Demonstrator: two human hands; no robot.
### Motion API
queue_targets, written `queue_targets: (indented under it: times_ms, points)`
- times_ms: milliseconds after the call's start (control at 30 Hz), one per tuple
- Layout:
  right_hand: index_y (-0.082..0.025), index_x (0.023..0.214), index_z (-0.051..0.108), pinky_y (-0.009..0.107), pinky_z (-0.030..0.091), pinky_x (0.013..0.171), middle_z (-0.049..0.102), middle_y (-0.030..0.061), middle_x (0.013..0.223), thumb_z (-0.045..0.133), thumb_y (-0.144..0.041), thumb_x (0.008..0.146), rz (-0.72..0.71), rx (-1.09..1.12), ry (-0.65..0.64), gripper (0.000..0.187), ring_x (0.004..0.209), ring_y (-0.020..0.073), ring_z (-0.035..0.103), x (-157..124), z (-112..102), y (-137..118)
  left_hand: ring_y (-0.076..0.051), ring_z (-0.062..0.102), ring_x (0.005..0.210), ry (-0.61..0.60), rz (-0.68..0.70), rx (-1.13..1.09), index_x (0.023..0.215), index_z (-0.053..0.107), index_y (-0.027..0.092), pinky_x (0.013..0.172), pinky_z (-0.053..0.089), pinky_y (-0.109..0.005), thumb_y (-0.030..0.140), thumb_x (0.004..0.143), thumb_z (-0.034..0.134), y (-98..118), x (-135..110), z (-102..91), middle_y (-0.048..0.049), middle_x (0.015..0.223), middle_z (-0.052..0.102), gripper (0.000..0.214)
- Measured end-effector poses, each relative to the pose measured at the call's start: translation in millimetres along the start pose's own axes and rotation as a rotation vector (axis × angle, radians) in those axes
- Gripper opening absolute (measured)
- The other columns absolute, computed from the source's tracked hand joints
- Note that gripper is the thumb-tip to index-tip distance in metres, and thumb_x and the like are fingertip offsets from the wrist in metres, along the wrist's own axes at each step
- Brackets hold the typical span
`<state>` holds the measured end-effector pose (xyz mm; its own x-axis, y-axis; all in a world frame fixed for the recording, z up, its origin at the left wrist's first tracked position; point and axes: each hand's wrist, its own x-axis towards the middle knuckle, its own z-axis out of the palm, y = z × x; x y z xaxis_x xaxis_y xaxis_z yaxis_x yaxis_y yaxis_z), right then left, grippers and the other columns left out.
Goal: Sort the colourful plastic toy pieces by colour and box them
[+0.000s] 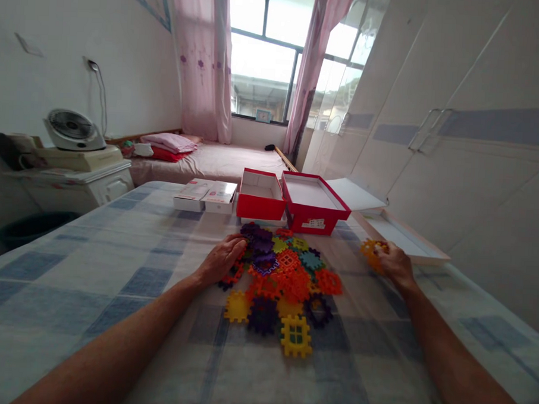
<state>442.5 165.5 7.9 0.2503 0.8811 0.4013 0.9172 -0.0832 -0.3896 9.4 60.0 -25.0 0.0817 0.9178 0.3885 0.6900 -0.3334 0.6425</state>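
A heap of toothed plastic building tiles (293,280) lies mid-table in orange, purple, yellow, green and blue. At its left edge is my left hand (225,258), fingers bent together against purple and orange tiles; what they grip is hidden. Off to the right, my right hand (397,266) is closed on yellow-orange building tiles (372,254), held apart from the heap. Nearest to me lies a yellow window-shaped tile (296,336). Beside it are a dark purple tile (263,316) and a plain yellow tile (237,306).
Behind the heap stand two white boxes (218,207), an open red box (261,209) and a red box with a tray-like top (315,222). An open white box (411,238) lies right. The checked tablecloth (136,279) covers the table. A bed (235,162) stands beyond.
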Motion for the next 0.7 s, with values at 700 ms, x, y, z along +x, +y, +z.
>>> queue_targets:
  times_ms: [700]
  points:
    - [-0.02, 0.104, 0.064, 0.048, 0.029, 0.104, 0.047, 0.0108, 0.132, 0.055, -0.019, 0.076, -0.822, 0.044, -0.541, 0.029, 0.131, 0.0283, 0.032, -127, -22, -101, -0.019, 0.053, 0.113, -0.009, 0.004, 0.011, 0.106, 0.063, 0.016, 0.103, 0.035, -0.029, 0.049, 0.093, 0.022, 3, -2, -1.8, -0.0091, 0.121, 0.057, 0.055]
